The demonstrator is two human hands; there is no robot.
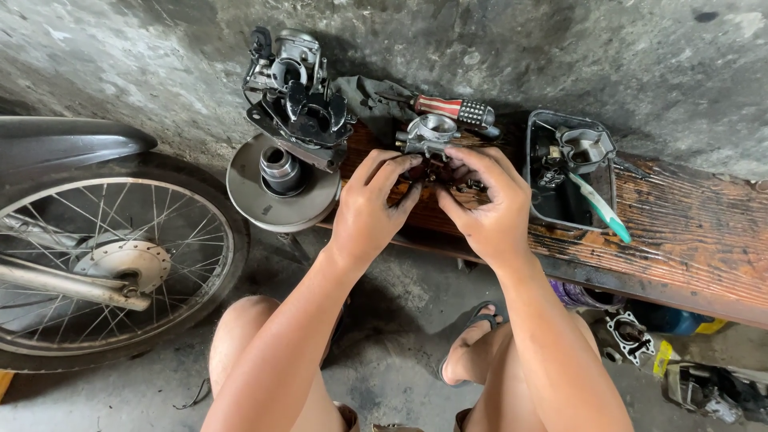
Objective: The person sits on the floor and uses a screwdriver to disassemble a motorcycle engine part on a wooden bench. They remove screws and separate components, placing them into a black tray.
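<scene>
Left hand curled, fingers bent down onto the near side of a small metal carburetor, gripping its lower part. Right hand likewise half closed, fingertips pinched against the same carburetor from the other side, thumb tucked toward the middle; exactly what sits between the two thumbs hidden by the fingers. Carburetor standing upright on a worn wooden plank, its round opening facing up, close to the plank's left end.

Just behind the carburetor, a screwdriver with a red-and-white striped handle lying across a grey rag against the concrete wall. Left of the hands, a round metal disc with a short cylinder at its centre, and above it a second, larger carburetor assembly on a black bracket. Right of the hands, a dark rectangular tray on the plank, holding a metal bowl-shaped part and a toothbrush with a green-and-white handle sticking out over the rim.

Far left, a spoked motorcycle wheel with its hub and tyre. Below, bare knees and a foot in a sandal on the concrete floor; more small parts scattered under the plank at the right.
</scene>
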